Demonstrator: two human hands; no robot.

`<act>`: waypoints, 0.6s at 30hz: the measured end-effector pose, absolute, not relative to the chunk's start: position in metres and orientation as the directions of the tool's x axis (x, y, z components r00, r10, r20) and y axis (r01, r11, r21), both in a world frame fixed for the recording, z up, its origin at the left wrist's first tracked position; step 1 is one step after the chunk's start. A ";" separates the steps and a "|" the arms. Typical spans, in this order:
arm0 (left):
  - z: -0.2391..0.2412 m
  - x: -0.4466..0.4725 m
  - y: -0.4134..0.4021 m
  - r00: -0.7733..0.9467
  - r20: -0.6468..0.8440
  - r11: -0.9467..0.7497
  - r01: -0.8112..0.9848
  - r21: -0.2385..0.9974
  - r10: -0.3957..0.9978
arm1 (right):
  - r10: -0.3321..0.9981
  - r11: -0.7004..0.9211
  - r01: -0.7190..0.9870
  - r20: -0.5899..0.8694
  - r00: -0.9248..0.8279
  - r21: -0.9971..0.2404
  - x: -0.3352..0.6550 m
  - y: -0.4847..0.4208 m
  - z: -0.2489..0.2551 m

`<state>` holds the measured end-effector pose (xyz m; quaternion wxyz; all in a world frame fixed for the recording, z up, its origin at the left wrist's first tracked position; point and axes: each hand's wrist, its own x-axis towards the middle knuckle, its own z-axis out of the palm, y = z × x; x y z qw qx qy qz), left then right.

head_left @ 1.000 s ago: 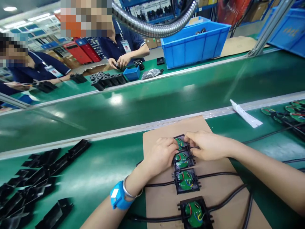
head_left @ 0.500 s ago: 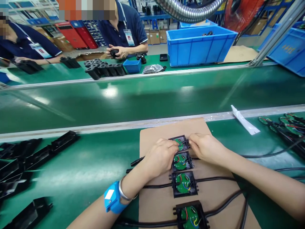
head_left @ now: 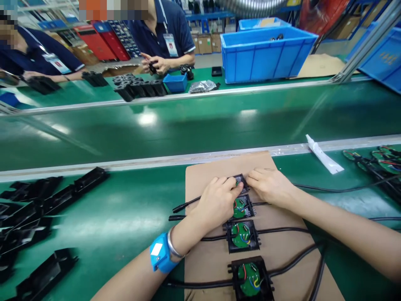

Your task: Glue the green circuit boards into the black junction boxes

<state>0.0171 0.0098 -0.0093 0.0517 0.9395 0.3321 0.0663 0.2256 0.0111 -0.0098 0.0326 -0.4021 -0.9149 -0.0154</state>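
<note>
A row of black plastic housings with green circuit boards runs down a cardboard sheet point(head_left: 203, 267). My left hand point(head_left: 217, 198) grips the farthest housing point(head_left: 245, 182), its thumb over the board inside and its palm partly covering the second housing point(head_left: 240, 208). At that housing's right side, the fingers of my right hand point(head_left: 272, 186) are pinched together where a black cable point(head_left: 326, 190) enters; the fingertips are partly hidden. Nearer to me, a third housing point(head_left: 242, 236) and a fourth housing point(head_left: 252, 278) lie untouched, with cables on both sides and coloured wires on their boards.
Empty black casings point(head_left: 59, 194) are heaped at left. A white tube point(head_left: 324, 154) and wired boards point(head_left: 388, 161) lie at right. Beyond the green belt point(head_left: 188, 129), two people work near a blue crate point(head_left: 266, 56) and black parts point(head_left: 138, 85).
My left thumb has come forward over the board in the farthest housing, and the left hand has shifted slightly right. My right hand stays at the housing's right side, fingers drawn closer together.
</note>
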 end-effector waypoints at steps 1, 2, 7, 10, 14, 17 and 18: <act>-0.010 0.016 0.009 0.765 0.097 -0.770 0.621 0.147 0.636 | 0.754 0.655 0.755 0.113 -0.648 -0.039 0.227 0.011 -0.012; -0.010 0.015 0.008 0.759 0.104 -0.764 0.627 0.151 0.643 | 0.771 0.635 0.767 0.154 -0.618 -0.098 0.227 0.011 -0.013; -0.009 0.018 0.008 0.752 0.109 -0.759 0.636 0.144 0.650 | 0.793 0.609 0.690 0.301 -0.529 -0.391 0.226 0.017 -0.017; -0.008 0.015 0.012 0.732 0.155 -0.746 0.631 0.214 0.663 | 0.798 0.597 0.675 0.241 -0.552 -0.434 0.225 0.019 -0.011; -0.001 -0.001 0.019 0.616 0.273 -0.665 0.601 0.444 0.739 | 0.874 0.464 0.753 0.098 -0.477 -0.467 0.221 0.016 0.006; 0.004 -0.011 0.017 0.663 0.233 -0.689 0.595 0.413 0.712 | 0.875 0.440 0.776 0.021 -0.484 -0.452 0.217 0.013 0.013; 0.005 -0.012 0.014 0.696 0.210 -0.714 0.591 0.374 0.686 | 0.866 0.446 0.773 0.000 -0.500 -0.452 0.216 0.013 0.014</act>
